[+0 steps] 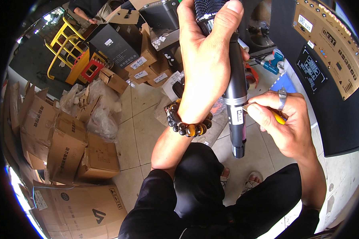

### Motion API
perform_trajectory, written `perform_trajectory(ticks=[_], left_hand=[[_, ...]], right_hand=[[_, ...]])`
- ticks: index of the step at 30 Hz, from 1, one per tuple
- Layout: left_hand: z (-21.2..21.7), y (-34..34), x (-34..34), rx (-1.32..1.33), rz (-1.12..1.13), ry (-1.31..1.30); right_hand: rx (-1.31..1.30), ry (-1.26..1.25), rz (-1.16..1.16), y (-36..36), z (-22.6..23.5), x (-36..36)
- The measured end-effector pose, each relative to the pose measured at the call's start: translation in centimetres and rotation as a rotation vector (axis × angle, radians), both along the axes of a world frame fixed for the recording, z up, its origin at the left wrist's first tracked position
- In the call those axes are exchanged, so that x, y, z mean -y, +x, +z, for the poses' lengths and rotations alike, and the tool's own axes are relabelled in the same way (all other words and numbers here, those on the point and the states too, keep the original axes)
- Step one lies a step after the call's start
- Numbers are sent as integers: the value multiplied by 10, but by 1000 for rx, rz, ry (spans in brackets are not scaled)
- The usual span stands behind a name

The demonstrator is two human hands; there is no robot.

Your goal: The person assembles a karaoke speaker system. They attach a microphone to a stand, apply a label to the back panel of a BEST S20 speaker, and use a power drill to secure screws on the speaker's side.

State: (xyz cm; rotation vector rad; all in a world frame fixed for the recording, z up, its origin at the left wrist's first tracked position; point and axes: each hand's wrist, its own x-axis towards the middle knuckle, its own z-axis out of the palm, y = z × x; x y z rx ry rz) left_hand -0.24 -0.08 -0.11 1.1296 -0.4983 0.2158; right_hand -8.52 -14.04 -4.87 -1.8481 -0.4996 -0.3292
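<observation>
A black wireless microphone (pixel 236 75) hangs tilted in front of me, its mesh head at the top. My left hand (pixel 206 63) is wrapped round its upper part, the thumb lying near the mesh. On the lower barrel, under a silver ring, sits a small white label (pixel 239 115) with dark print. My right hand (pixel 288 123) pinches a small yellow-handled knife (pixel 280 118), mostly hidden by the fingers. Its thin tip meets or nearly meets the label's upper right edge. Beaded bracelets (pixel 189 129) circle my left wrist.
Cardboard boxes (pixel 68 143) are piled at the left, beside clear plastic wrap (pixel 103 111). A yellow hand truck (pixel 68 51) and another person (pixel 91 10) are farther back. At the right stand a large black speaker (pixel 335 99) with a gold panel and a teal cordless drill (pixel 272 61).
</observation>
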Motion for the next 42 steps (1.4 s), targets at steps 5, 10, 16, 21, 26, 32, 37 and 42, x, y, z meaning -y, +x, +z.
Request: perform_trajectory(ticks=[5,10,16,21,26,32,37,42], left_hand=[[0,0,-1,3,-1,-3],[3,0,2,-82,56,12],[2,-1,0,-29,33,24],[-1,0,-1,42,-3,14],[-1,0,1,24,28,14],[2,-1,4,-28,49,7],[-3,2,1,55,20,-18],[0,2,2,22,31,-31]], right_hand=[[-12,-13,4,0,0,0],[-26,20,-21,-1,-1,0],[-18,21,-17,-1,1,-2],[4,6,-11,-1,3,-2],[4,-8,-12,-1,2,-1],[101,-100,-46,0,5,-2],[170,-132,-52,3,2,0],[246,-131,-67,5,-1,-1]])
